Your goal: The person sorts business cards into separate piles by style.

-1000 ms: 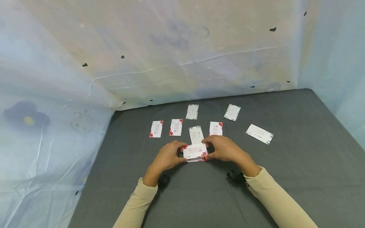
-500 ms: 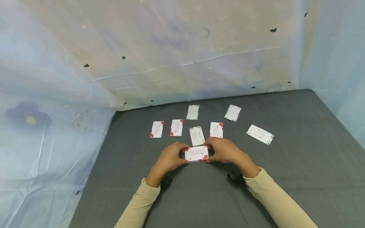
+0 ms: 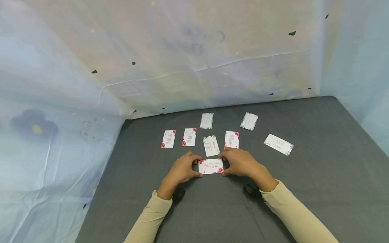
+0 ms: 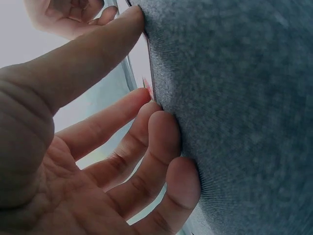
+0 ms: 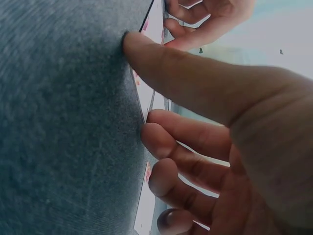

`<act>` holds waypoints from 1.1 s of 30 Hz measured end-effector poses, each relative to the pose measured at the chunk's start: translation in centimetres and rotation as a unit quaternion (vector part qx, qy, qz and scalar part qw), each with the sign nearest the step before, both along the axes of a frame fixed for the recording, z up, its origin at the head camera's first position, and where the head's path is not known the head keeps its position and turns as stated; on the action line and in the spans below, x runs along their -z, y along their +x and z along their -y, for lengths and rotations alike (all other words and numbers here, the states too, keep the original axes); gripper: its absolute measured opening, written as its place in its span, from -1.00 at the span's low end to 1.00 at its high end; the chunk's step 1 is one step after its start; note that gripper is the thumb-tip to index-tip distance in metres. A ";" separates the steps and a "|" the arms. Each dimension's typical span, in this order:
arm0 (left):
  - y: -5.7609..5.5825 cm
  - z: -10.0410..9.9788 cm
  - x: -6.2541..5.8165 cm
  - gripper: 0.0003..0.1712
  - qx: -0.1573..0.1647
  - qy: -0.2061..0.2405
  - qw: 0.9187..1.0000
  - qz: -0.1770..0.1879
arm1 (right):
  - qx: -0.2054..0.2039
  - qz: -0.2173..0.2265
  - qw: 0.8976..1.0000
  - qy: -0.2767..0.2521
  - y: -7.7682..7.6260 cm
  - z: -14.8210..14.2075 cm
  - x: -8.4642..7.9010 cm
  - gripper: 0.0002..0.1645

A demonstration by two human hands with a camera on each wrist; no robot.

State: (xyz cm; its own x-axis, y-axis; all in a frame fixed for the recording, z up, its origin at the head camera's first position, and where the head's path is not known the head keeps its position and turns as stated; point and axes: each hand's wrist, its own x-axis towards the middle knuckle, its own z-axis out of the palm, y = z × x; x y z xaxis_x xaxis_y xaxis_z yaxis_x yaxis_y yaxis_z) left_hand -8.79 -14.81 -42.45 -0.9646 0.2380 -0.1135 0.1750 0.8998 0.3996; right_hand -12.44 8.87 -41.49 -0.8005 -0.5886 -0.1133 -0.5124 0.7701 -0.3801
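A white business card with red flower corners [image 3: 210, 166] lies flat and sideways on the grey cloth. My left hand [image 3: 183, 168] holds its left end, thumb at the near corner and fingers at the far one. At the right end my right hand [image 3: 243, 163] holds it the same way. Both wrist views show the thumbs and fingertips down at cloth level along the card's edges. Whether other cards lie beneath it is hidden. Just beyond it lies a green-leaf card [image 3: 211, 145], and a red-flower card [image 3: 232, 139] sits beside my right fingers.
Two red-flower cards, one outer [image 3: 168, 139] and one inner [image 3: 189, 137], lie to the left. Green-leaf cards lie at the back [image 3: 206, 120], back right [image 3: 249, 121] and right [image 3: 278, 144]. Printed fabric [image 3: 212, 67] hangs behind the grey table [image 3: 319, 152].
Both hands have lowered the red-flower card toward me onto another card, whose edge showed beneath it. That lower edge is now covered, and the green-leaf card beyond shows more fully.
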 end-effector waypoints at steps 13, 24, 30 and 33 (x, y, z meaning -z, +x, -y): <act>-0.4 0.3 0.1 -0.39 -0.001 0.002 1.000 0.006 | -0.005 0.005 1.000 0.004 -0.3 0.0 -0.1 -0.33; -0.2 0.2 0.2 -0.39 0.000 0.005 1.000 0.002 | -0.006 0.006 1.000 -0.001 -0.2 0.0 0.0 -0.36; -0.1 0.1 0.3 -0.39 -0.001 0.007 1.000 0.003 | -0.011 0.011 1.000 -0.006 -0.2 -0.1 0.0 -0.35; -0.1 0.2 0.3 -0.37 0.000 0.008 1.000 0.001 | -0.017 0.020 1.000 -0.016 -0.5 -0.4 -0.1 -0.33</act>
